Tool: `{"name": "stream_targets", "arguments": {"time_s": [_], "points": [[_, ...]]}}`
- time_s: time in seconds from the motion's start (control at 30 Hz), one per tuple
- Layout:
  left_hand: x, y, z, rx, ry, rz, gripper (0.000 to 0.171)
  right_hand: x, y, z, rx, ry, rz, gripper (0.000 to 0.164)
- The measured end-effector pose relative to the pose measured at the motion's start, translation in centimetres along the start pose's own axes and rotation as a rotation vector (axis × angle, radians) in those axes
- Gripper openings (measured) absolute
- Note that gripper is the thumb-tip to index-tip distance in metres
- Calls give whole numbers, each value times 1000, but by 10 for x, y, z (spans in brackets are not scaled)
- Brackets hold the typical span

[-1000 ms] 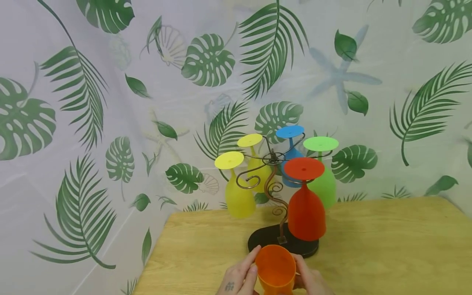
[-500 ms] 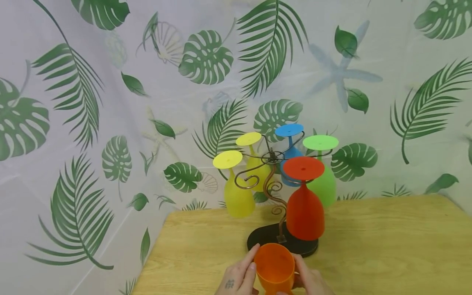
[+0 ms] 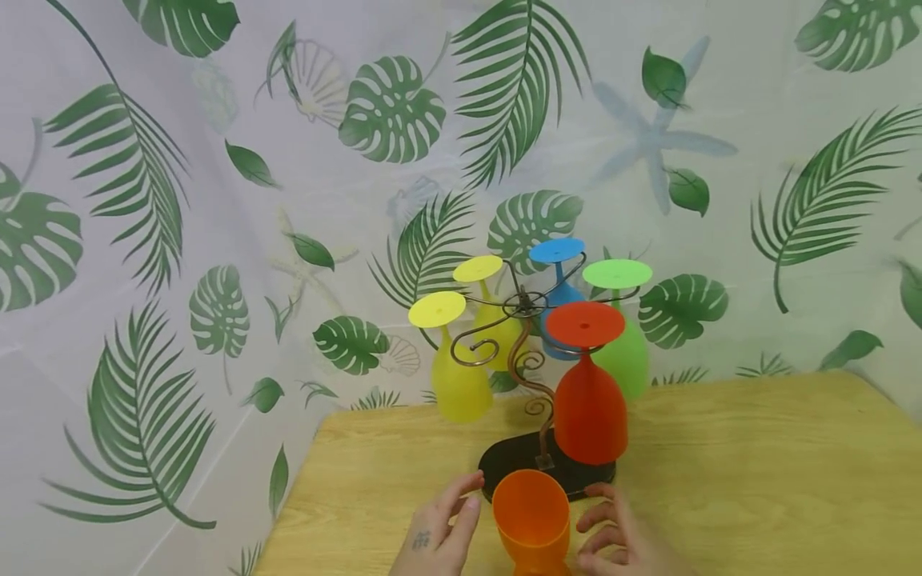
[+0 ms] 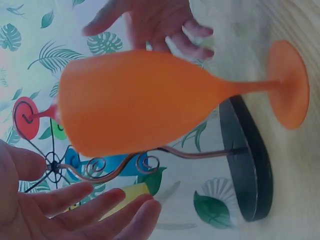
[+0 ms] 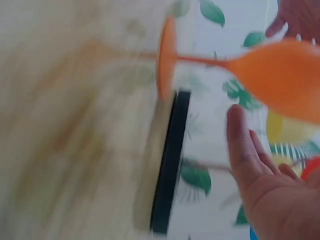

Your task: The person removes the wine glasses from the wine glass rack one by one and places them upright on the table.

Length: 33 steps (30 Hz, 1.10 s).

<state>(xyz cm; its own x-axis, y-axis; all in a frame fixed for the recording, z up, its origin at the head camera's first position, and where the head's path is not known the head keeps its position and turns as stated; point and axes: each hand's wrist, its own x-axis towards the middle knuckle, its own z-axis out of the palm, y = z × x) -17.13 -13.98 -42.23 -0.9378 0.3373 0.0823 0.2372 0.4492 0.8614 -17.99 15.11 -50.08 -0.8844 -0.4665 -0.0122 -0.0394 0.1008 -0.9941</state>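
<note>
An orange wine glass stands upright on the wooden table, its bowl opening upward. In the left wrist view the whole orange wine glass shows, down to the thin stem and round foot. Just to its left is my left hand, fingers spread and relaxed, apart from the bowl. My right hand hovers at the other side with loosely bent fingers and holds nothing. Gaps show between the glass and each hand in the head view.
Behind the glass stands a metal glass rack with a black base and curled arms. Upside down on it hang a red glass, a green glass, a blue glass and two yellow glasses. A leaf-patterned sheet covers the walls.
Both hands have let go of the orange wine glass and moved outward, the left one to the left, the right one to the right. The head view has shifted slightly.
</note>
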Motion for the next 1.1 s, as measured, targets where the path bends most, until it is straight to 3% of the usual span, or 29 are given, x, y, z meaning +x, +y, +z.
{"name": "stream_targets", "arguments": {"time_s": [0.1,0.23,0.33,0.43,0.53,0.73,0.83,0.97,1.1], "points": [[0,7,-11,45,47,60,49,-13,-6,-24,-192,45,-97,65],[2,21,-21,114,97,186,43,-28,-36,-41,-433,309,-169,54],[11,33,-27,158,96,290,39,-30,-62,-43,-532,523,-326,52],[23,45,-31,192,46,364,39,-21,-80,-45,-642,641,-545,60],[37,53,-34,238,-41,386,43,-8,-94,-45,-683,657,-607,68],[67,56,-32,279,-244,314,53,12,-106,-42,-638,618,-544,75],[77,56,-26,269,-307,300,56,17,-107,-40,-616,581,-514,74],[86,61,-19,280,-377,331,66,21,-107,-39,-581,530,-497,71],[93,69,-12,302,-420,354,73,20,-108,-43,-564,532,-503,69]]}}
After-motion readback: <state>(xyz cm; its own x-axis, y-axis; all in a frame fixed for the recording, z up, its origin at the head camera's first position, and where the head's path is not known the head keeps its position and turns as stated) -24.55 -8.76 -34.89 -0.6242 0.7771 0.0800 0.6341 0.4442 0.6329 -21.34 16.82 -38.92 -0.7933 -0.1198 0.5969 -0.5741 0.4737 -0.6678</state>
